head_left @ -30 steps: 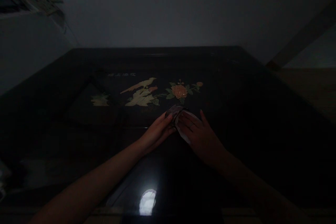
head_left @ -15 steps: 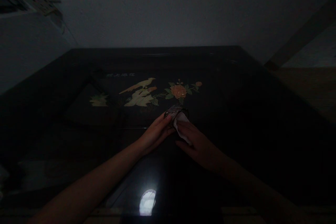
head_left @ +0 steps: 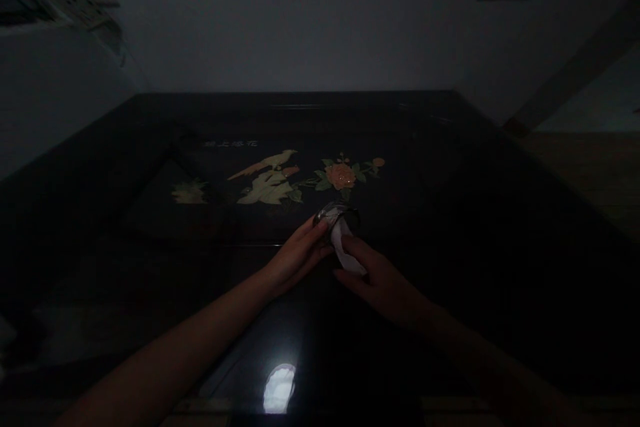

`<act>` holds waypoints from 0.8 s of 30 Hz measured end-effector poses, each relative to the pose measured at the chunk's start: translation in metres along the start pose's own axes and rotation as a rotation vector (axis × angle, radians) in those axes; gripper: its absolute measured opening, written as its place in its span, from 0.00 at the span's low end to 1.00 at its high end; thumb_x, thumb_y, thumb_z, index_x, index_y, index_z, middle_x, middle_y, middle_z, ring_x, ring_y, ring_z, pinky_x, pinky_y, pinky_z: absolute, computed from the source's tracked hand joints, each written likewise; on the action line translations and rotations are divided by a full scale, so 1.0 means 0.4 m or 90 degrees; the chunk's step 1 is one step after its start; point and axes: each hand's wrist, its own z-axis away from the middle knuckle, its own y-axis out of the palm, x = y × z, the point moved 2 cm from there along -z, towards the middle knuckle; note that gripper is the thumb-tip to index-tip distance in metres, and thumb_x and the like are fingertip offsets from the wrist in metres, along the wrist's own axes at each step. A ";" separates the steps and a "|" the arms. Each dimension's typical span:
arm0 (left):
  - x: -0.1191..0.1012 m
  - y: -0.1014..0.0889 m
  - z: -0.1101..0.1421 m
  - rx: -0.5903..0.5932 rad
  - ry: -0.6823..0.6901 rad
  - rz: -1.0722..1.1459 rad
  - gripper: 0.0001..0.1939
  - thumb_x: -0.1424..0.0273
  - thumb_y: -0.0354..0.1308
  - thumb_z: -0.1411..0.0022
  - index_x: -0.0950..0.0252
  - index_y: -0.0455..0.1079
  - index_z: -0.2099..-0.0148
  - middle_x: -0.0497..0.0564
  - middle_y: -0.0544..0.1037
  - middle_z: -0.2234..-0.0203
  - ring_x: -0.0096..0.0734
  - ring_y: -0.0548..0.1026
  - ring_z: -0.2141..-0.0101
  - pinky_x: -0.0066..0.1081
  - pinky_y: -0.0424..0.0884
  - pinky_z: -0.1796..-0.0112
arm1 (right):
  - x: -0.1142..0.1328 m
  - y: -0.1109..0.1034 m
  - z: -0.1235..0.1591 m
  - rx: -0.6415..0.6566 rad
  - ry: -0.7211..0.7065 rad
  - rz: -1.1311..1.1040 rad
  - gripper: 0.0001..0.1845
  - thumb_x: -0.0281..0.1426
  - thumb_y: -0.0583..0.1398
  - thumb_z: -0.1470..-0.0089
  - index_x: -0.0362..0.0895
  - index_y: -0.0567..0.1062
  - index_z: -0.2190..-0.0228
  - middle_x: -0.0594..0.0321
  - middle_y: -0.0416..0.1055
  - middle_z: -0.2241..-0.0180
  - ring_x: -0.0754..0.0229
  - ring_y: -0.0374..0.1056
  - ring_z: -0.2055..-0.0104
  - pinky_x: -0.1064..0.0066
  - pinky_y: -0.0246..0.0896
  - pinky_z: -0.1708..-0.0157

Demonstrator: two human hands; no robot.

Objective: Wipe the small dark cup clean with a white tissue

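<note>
One white cloth (head_left: 345, 255) held loosely by right hand (head_left: 377, 278), thumb seemingly apart; cloth laid against dark shiny round object (head_left: 333, 209), clasped by curled left hand (head_left: 301, 247). Wiping apparently in hand; steady left grip called for by any next stroke. Beyond, flower motif (head_left: 341, 175) seen on black tabletop (head_left: 380, 120).

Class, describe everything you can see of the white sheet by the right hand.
The white sheet looks thin, soft and slightly crumpled, like tissue or cloth; dim light hides which. It runs from a shiny, dark-rimmed object held in the left hand to the right hand, whose fingers touch it.
</note>
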 end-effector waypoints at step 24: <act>0.009 -0.007 -0.005 0.014 -0.005 0.033 0.15 0.65 0.62 0.44 0.64 0.72 0.54 0.51 0.76 0.62 0.28 0.73 0.62 0.26 0.67 0.59 | -0.008 -0.011 -0.020 0.010 -0.166 0.314 0.22 0.20 0.49 0.43 0.36 0.70 0.49 0.50 0.70 0.49 0.54 0.63 0.44 0.60 0.61 0.44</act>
